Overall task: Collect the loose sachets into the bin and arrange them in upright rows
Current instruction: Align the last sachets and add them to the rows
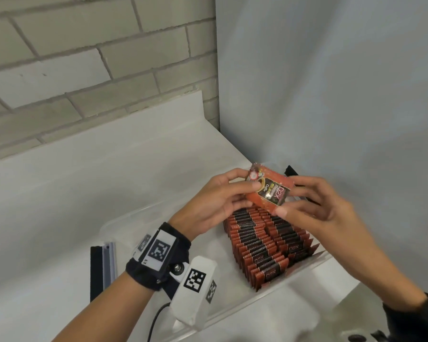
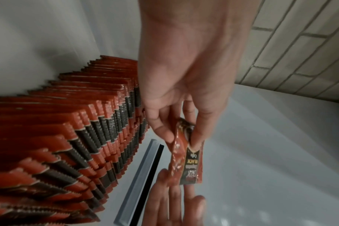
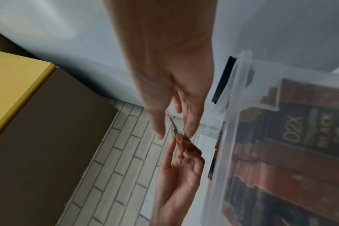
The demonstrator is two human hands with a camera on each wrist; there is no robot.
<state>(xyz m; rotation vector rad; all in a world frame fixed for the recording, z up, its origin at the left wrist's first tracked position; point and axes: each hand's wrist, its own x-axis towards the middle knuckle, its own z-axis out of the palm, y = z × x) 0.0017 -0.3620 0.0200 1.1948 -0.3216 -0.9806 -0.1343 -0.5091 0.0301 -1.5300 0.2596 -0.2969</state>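
Just above the bin [image 1: 304, 272], the left hand [image 1: 215, 198] and right hand [image 1: 316, 206] pinch one sachet [image 1: 269, 191]; pushed in crooked, it could topple the upright rows [image 1: 265, 240].

Bin [image 1: 124, 219] left half free; packed sachet rows [image 1: 265, 240] filling right

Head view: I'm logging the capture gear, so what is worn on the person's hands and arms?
Both hands, the left hand and the right hand, are bare, without gloves. The left wrist carries a black fabric wristband with white square-coded marker plates, a white boxy camera housing bearing more markers, and a thin black cable. A dark sleeve edge shows on the right forearm.
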